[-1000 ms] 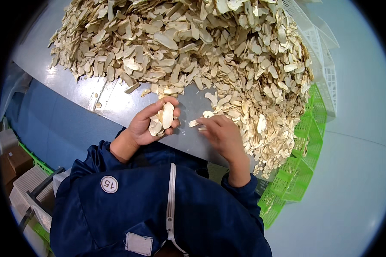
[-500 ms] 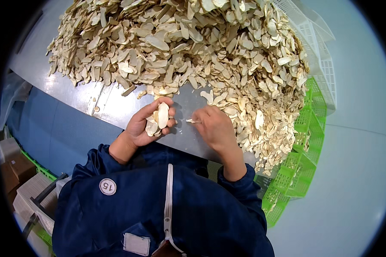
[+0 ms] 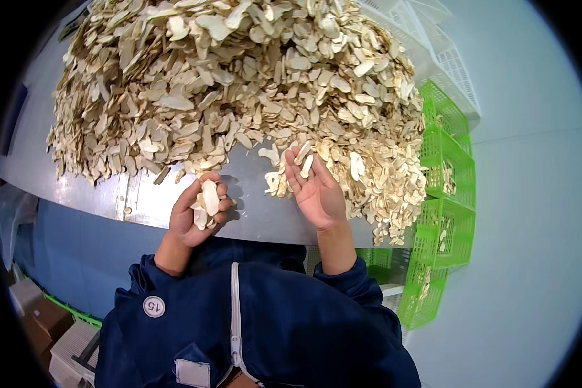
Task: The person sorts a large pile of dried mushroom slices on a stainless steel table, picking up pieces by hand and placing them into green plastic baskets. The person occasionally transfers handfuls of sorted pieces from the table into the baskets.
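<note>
A large heap of pale dried slices (image 3: pixel 194 90), cream with tan edges, covers the far part of the metal table (image 3: pixel 168 204); I cannot tell what they are cut from. Several such slices (image 3: pixel 207 200) lie in my left hand (image 3: pixel 189 210), fingers curled round them, above the table's near edge. My right hand (image 3: pixel 320 197) is palm up, its fingers stretched out at the border of the smaller-sliced right part of the heap. A couple of slender slices (image 3: pixel 307 166) show against its fingers; whether they rest on them or are falling away is unclear.
Green plastic baskets (image 3: pixel 456 226), some with slices inside, line the table's right side. White baskets (image 3: pixel 449 58) stand farther back. At the lower left are a brown box (image 3: pixel 48 320) and a pale ridged container (image 3: pixel 71 355).
My right hand has turned from a pinch on a small piece to palm up, fingers extended, nearer the heap. My left hand still holds its slices. The whole view has shifted.
</note>
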Demonstrator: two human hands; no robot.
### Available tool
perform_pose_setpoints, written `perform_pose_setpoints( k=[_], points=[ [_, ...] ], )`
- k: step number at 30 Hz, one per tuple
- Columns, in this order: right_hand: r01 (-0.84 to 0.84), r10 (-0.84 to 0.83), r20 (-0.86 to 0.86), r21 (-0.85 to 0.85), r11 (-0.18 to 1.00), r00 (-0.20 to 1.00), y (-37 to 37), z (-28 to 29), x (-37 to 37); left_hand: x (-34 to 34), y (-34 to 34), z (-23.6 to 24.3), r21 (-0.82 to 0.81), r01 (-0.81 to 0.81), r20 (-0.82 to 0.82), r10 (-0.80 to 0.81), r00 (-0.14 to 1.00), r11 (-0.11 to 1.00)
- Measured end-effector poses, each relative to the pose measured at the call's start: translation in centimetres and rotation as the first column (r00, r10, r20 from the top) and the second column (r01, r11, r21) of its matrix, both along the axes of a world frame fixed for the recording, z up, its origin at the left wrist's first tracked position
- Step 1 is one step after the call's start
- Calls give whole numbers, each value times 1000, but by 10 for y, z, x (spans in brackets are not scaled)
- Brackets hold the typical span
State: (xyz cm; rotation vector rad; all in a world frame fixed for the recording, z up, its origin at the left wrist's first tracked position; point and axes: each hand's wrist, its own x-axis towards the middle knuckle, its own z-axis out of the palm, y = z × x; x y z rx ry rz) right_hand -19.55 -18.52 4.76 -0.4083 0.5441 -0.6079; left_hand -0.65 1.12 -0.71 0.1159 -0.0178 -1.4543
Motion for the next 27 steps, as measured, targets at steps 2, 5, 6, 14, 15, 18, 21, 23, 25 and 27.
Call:
perform_pose_setpoints(
  k=[2,5,6,14,15,18,21,23,25,27],
  points=[
    [15,-18,50,57,998,999,1,3,-4,0,2,-1,7,-12,5,12,1000,1000],
    [13,-16,81,31,999,997,0,-1,-14,2,1,-5,45,-15,3,15,1000,999],
    [27,-27,86,2,1000,996,-1,0,-20,-1,-2,-2,57,-11,15,10,1000,998],
    [-25,-63,-280,-301,953,958,20,31,-106,10,10,-1,47,1,10,-2,1000,999],
    [12,-109,-307,-301,954,946,28,33,-125,10,9,4,78,13,-9,-13,1000,997],
    [-93,-205,-536,-477,874,819,49,18,-189,9,3,11,93,52,17,-54,998,994],
    [-312,-318,-785,-531,788,532,78,22,-235,4,-6,24,80,95,-40,-92,995,992],
    [-373,-205,-858,-404,835,470,93,27,-270,-1,-14,36,78,128,-30,-126,992,989],
    [-358,-272,-875,-422,833,399,107,14,-312,-6,-22,46,50,167,-3,-167,986,985],
    [-303,-403,-868,-482,822,288,114,18,-348,-8,-30,49,59,192,18,-194,981,980]
  ],
)
